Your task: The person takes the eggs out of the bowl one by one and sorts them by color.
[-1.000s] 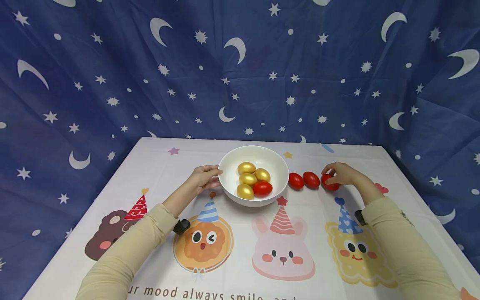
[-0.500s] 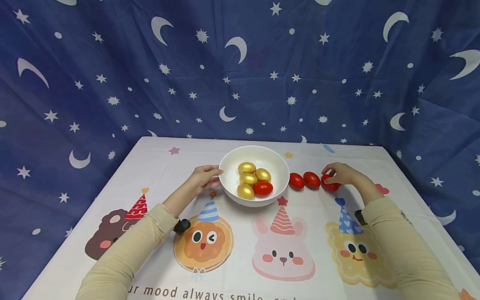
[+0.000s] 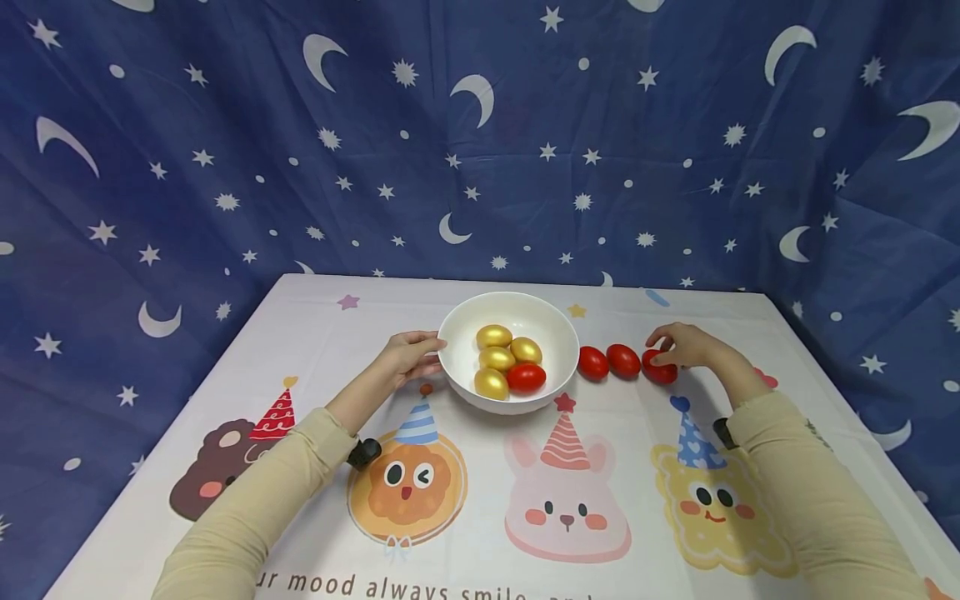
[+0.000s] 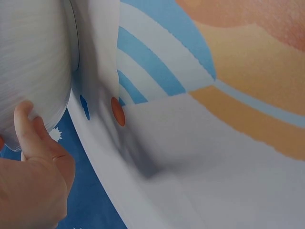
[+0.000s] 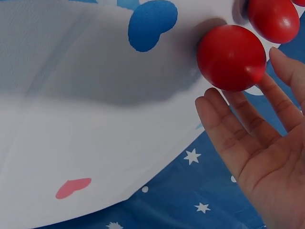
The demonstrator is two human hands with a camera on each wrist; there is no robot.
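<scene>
A white bowl [image 3: 558,333] stands on the table, holding several gold eggs [image 3: 496,359] and one red egg [image 3: 527,378]. My left hand [image 3: 411,356] grips its left side, thumb at the rim and fingers against the outer wall, as the left wrist view [image 4: 38,162] partly shows. To the right of the bowl, three red eggs lie in a row: one near the bowl [image 3: 593,363], a middle egg [image 3: 623,360] and an end egg [image 3: 658,367]. My right hand [image 3: 688,347] is at the end egg; in the right wrist view its fairly straight fingers lie beside that egg [image 5: 231,58], thumb apart.
A white cloth with cartoon prints covers the table [image 3: 480,492]. Behind it hangs a dark blue curtain [image 3: 525,200] with moons and stars. Black wrist devices show at the left cuff [image 3: 365,453] and right cuff [image 3: 723,433].
My right hand has lifted slightly, and a little more of the end red egg shows. The left hand and bowl stay in place.
</scene>
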